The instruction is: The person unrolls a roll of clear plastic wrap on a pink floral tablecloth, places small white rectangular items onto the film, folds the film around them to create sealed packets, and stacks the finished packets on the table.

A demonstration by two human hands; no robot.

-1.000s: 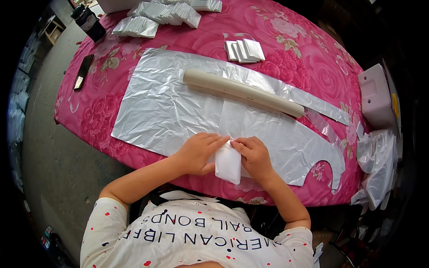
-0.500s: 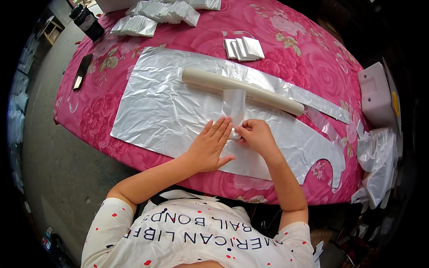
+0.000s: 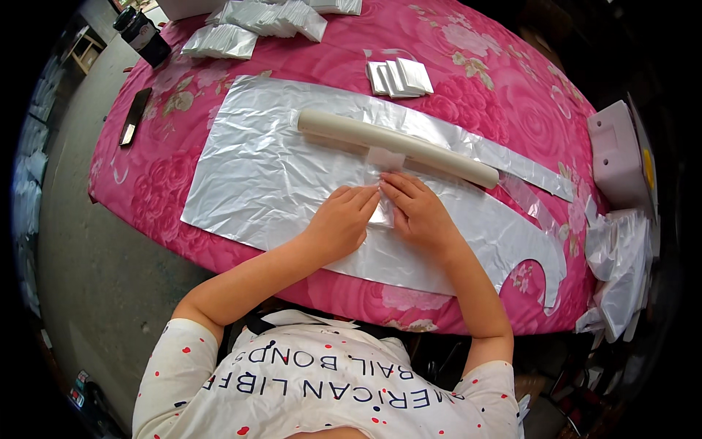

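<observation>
A folded strip of white plastic film (image 3: 385, 159) lies between my hands, its far end standing up a little below a pale tube. My left hand (image 3: 338, 223) has its fingers drawn together, with the fingertips pinching the strip's left edge. On the other edge, my right hand (image 3: 425, 217) bends its fingers over the film, thumb tucked toward the near fold. Beneath both hands spreads a large silvery plastic sheet (image 3: 248, 168) with a curved cut-out at its right end. The long pale tube (image 3: 398, 145) rests across this sheet, just beyond my fingers.
Past the tube sits a small pile of folded white packets (image 3: 400, 77). More packets (image 3: 270, 20) are heaped at the far left, near a dark bottle (image 3: 142, 36) and a phone (image 3: 135, 117). A pink box (image 3: 618, 150) and plastic bags (image 3: 618, 256) line the right edge.
My left hand has gone from flat and spread to fingers gathered on the strip. My right hand has moved slightly away from me, and the strip's upright part now looks shorter.
</observation>
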